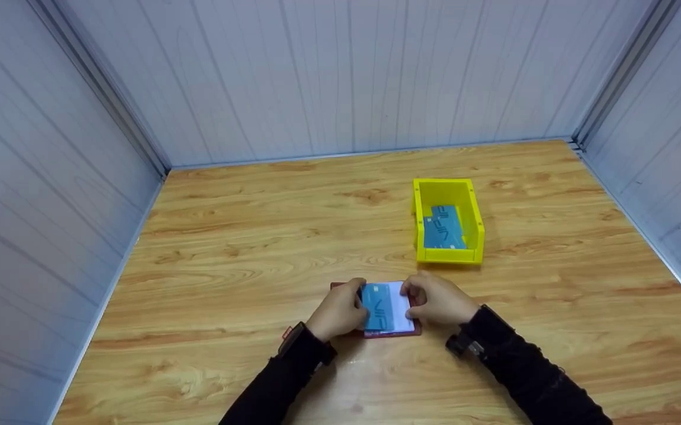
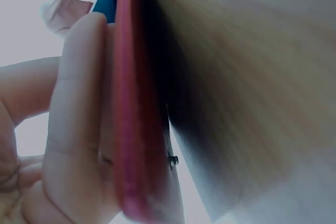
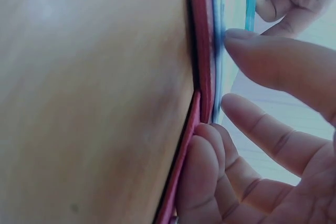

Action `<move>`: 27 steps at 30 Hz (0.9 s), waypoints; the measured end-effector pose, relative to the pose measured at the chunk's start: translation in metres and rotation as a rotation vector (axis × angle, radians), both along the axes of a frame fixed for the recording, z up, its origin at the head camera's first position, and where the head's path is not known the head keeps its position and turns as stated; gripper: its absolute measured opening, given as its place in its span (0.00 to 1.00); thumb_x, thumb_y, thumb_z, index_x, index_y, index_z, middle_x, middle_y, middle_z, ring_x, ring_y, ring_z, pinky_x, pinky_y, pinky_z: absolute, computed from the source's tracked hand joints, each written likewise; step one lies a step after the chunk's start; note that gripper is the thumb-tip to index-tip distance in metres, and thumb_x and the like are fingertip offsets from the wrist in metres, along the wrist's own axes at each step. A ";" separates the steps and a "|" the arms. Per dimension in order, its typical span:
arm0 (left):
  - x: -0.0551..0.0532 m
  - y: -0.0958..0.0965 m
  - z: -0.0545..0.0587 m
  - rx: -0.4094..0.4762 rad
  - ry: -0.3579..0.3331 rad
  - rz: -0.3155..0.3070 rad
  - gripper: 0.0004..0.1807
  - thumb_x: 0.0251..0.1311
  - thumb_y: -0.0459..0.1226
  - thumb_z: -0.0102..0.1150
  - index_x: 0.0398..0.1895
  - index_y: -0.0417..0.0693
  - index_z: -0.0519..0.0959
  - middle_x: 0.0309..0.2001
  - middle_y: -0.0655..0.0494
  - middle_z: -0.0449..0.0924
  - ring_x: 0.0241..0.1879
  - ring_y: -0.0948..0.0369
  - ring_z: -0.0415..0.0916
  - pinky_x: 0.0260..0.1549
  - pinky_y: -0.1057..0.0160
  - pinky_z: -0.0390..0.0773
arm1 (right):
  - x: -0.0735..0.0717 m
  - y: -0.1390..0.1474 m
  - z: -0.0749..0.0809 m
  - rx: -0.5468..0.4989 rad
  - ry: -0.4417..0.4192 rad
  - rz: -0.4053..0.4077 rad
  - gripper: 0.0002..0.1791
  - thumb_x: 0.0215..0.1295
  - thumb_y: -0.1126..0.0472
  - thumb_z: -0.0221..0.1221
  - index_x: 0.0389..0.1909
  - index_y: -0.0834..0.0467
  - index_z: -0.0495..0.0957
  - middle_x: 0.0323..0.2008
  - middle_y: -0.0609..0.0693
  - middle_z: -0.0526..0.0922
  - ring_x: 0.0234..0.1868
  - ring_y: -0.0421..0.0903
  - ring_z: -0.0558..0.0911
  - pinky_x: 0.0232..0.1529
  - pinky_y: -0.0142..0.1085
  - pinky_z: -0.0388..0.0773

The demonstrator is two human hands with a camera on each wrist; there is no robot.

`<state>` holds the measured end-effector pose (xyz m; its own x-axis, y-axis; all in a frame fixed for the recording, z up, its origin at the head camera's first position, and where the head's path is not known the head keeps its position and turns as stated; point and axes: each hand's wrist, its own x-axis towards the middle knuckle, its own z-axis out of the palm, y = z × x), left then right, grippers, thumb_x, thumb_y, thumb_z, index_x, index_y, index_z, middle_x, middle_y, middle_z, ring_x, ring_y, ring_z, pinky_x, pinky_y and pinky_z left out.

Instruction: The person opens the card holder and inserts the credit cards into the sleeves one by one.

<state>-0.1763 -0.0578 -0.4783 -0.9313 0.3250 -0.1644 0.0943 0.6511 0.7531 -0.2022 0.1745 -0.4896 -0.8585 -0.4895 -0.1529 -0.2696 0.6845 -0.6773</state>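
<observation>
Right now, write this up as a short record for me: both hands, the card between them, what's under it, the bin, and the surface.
Left hand: holds the left edge of the blue card
Right hand: holds the right edge of the red holder
Card: face up, "VIP" lettering visible
Under card: a white layer, showing at the card's right, on the red holder
Yellow bin: beyond the hands, to the right; similar blue cards inside, overlapping
Surface: wood-grain table

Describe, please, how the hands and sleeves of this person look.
The left hand and right hand wear no gloves. Black sleeves reach toward the wrists, where each carries a black device; a small red piece shows beside the left one.
</observation>
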 end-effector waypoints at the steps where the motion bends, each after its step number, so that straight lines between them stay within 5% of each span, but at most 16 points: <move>1: -0.001 0.001 0.000 -0.005 0.004 -0.006 0.34 0.53 0.25 0.56 0.67 0.32 0.66 0.22 0.59 0.71 0.21 0.65 0.69 0.20 0.69 0.68 | 0.000 0.000 0.000 0.003 0.000 -0.004 0.16 0.51 0.62 0.71 0.41 0.55 0.79 0.34 0.49 0.76 0.34 0.43 0.73 0.34 0.33 0.71; 10: -0.006 0.011 -0.001 -0.077 0.040 -0.043 0.35 0.52 0.25 0.56 0.68 0.31 0.65 0.22 0.58 0.70 0.25 0.63 0.67 0.31 0.66 0.70 | 0.000 0.001 -0.001 0.001 0.023 -0.014 0.29 0.50 0.61 0.72 0.55 0.62 0.76 0.35 0.49 0.76 0.36 0.43 0.74 0.37 0.33 0.71; 16: -0.005 0.016 0.001 -0.098 0.034 -0.050 0.34 0.54 0.28 0.59 0.68 0.35 0.66 0.37 0.50 0.81 0.34 0.61 0.71 0.41 0.62 0.76 | -0.002 0.001 -0.002 0.006 0.004 -0.010 0.32 0.51 0.60 0.72 0.58 0.64 0.75 0.36 0.48 0.77 0.37 0.43 0.73 0.37 0.32 0.71; 27: -0.004 0.026 0.001 -0.118 0.026 -0.064 0.32 0.60 0.36 0.60 0.67 0.36 0.66 0.56 0.44 0.79 0.48 0.60 0.75 0.53 0.56 0.77 | -0.002 0.000 -0.001 0.009 -0.016 -0.012 0.33 0.51 0.59 0.72 0.59 0.63 0.74 0.37 0.48 0.77 0.38 0.43 0.74 0.40 0.35 0.72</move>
<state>-0.1807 -0.0321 -0.4776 -0.9136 0.3642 -0.1810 0.1574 0.7270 0.6683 -0.2044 0.1748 -0.4908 -0.8619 -0.4773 -0.1710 -0.2504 0.6940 -0.6750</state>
